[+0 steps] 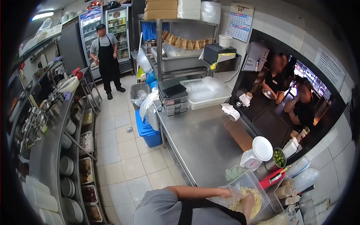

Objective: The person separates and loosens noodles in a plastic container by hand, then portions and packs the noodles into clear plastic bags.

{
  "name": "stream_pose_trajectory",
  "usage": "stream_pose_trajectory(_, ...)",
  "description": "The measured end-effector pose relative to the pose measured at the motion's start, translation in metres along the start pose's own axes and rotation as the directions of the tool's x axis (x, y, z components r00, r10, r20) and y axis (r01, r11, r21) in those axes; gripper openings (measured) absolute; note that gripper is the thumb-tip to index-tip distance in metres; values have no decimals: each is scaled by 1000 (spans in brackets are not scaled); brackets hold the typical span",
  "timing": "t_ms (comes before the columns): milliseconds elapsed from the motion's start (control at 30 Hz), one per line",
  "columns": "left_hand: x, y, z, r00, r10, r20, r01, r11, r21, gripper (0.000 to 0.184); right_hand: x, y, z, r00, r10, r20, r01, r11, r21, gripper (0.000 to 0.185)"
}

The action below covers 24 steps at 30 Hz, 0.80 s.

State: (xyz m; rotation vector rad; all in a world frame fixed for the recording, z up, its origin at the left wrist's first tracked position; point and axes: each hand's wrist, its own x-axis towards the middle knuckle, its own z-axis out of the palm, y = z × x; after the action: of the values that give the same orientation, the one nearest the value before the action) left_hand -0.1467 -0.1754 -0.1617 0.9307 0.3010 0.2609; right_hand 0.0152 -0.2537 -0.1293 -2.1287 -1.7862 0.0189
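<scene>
A clear plastic tub [264, 187] at the bottom right holds a heap of pale yellow noodles [256, 208]. My left hand [226, 193] is at the tub's left side, closed on what looks like a clear plastic bag [235, 192]. Down among the noodles is my right hand [248, 203], its fingers curled and partly hidden by the strands. A green cloth [234, 173] lies on the steel table [195, 137] just beyond the tub. Past it stands a white dial scale [250, 160] with a round plate on top.
A metal pot of green limes [279, 158] and a red tool-like object [272, 178] stand right of the scale. Two people are behind the serving window [275, 123]. Another person in a black apron [108, 56] stands in the aisle. Blue bin [149, 131] sits beside the table.
</scene>
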Motion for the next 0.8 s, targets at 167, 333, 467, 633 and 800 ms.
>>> stream_pose_trajectory(167, 31, -12, 3, 961, 271, -58, -231, 900, 368, 53, 3, -15, -56, 985, 143, 100, -175, 838, 516, 43)
stream_pose_trajectory(333, 38, -3, 9, 899, 437, -9, -340, 711, 616, 53, -6, -41, -87, 966, 258, 29, -240, 847, 474, 52)
stream_pose_trajectory(467, 26, 6, -8, 918, 389, 76, -333, 652, 681, 53, -16, -24, -89, 980, 142, -140, -132, 988, 83, 64)
stream_pose_trajectory(633, 29, -4, -25, 940, 316, 126, -305, 620, 723, 53, -26, 4, -27, 973, 190, 133, -188, 982, -25, 70)
stream_pose_trajectory(800, 52, -36, -34, 934, 348, 81, -312, 684, 659, 53, -17, 7, -3, 974, 202, 97, -223, 916, 333, 68)
